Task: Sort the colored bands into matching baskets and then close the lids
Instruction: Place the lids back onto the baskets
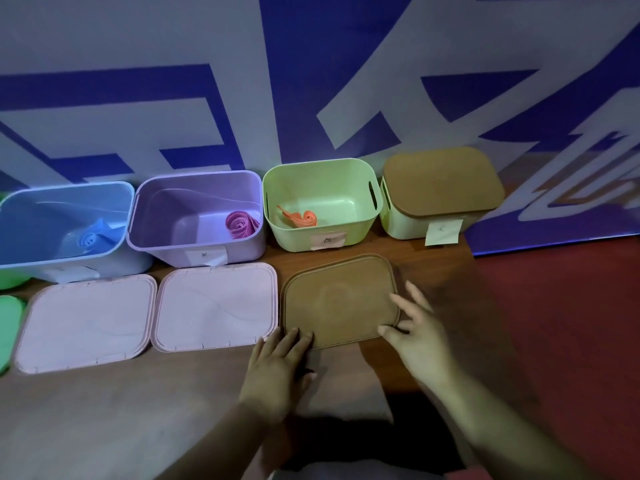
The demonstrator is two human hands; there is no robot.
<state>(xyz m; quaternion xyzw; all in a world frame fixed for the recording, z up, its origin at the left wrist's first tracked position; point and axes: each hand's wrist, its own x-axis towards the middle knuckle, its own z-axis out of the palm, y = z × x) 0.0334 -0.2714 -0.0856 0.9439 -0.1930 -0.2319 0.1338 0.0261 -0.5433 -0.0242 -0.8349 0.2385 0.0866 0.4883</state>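
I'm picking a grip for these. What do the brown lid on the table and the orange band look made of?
Brown lid: probably rigid moulded plastic, matte; it lies flat with a raised rim and shows no glare. Orange band: likely thin, rubbery elastic sheet; it sits loosely coiled with a floppy tail.

We are touching the brown lid (339, 299) with both hands: left hand (277, 368) at its near edge, right hand (422, 337) with fingers (412, 296) spread over its right side. Beyond our fingers, a green basket (356, 233) is holding an orange band (304, 219).
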